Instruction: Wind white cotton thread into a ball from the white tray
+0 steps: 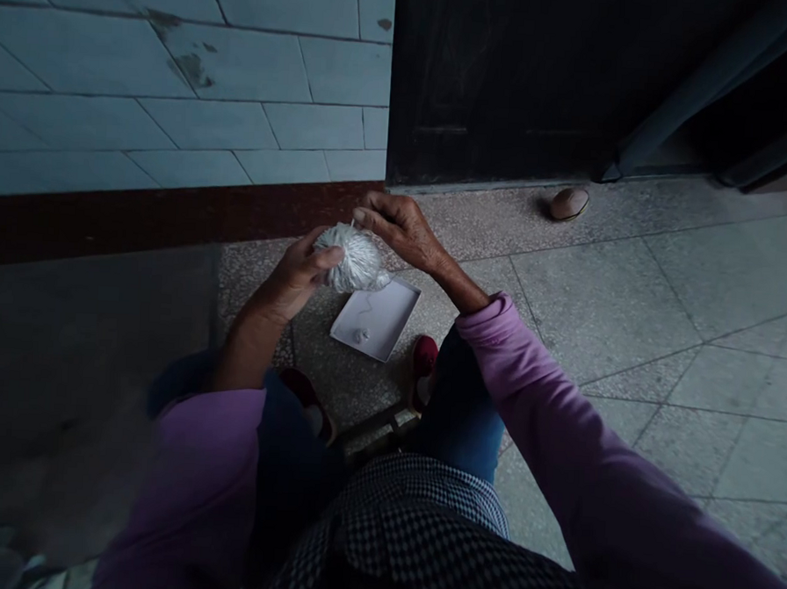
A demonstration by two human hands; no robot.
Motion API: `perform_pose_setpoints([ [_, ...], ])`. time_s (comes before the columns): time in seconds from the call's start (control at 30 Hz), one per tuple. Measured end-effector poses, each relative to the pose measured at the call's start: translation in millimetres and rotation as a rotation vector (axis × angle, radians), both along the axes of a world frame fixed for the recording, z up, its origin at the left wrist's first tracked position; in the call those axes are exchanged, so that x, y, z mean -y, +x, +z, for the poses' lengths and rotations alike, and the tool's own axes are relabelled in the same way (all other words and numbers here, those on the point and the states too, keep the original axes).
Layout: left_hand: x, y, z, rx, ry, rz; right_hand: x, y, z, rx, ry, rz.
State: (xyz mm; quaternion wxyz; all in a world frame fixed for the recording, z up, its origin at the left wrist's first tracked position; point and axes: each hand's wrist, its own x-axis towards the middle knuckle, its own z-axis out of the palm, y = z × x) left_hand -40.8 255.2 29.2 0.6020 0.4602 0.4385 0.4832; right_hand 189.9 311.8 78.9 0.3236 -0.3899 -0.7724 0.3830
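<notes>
A whitish ball of yarn (354,262) is held up in front of me, with my left hand (298,276) wrapped round its left side, thumb across the front. Just above its upper right, my right hand (400,227) is closed in a pinch on a strand of yarn (353,222) that runs to the ball. Below the ball, a shallow white box lid or tray (392,325) lies on the floor between my feet. Inside it sits a small clump of yarn (361,336), with a thin strand leading up from it.
A tiled wall (247,67) with a dark red skirting stands ahead on the left, beside a dark door (497,80). A rounded brownish object (569,203) lies on the floor by the door. My red shoes (423,359) flank the tray. A dark flat surface (100,358) is at my left.
</notes>
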Motion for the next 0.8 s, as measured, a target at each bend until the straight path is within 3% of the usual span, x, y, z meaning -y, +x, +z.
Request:
perform_pose_setpoints([
  [0.17,0.6,3.2,7.7,0.176,0.049,-0.006,-17.0,-5.7,-22.7,0.025,0.098,0.035],
  [0.27,-2.3,-4.7,5.1,0.251,0.087,0.074,-20.2,-12.8,-35.3,0.169,0.111,0.072],
  [0.37,-7.4,-14.4,1.0,0.322,0.162,0.187,-8.0,-21.3,-38.5,0.356,0.095,0.142],
  [0.47,-13.0,-20.4,-2.0,0.336,0.204,0.263,12.0,-25.9,-31.1,0.412,0.088,0.238],
  [0.63,-19.2,-25.5,-6.7,0.212,0.203,0.319,29.3,-22.6,-15.0,0.262,0.037,0.292],
  [0.73,-22.7,-31.0,-12.2,0.057,0.222,0.405,26.7,-18.6,-12.8,0.161,0.006,0.337],
  [0.8,-23.6,-34.6,-15.1,-0.096,0.26,0.378,21.4,-15.2,-13.1,0.076,0.011,0.349],
])
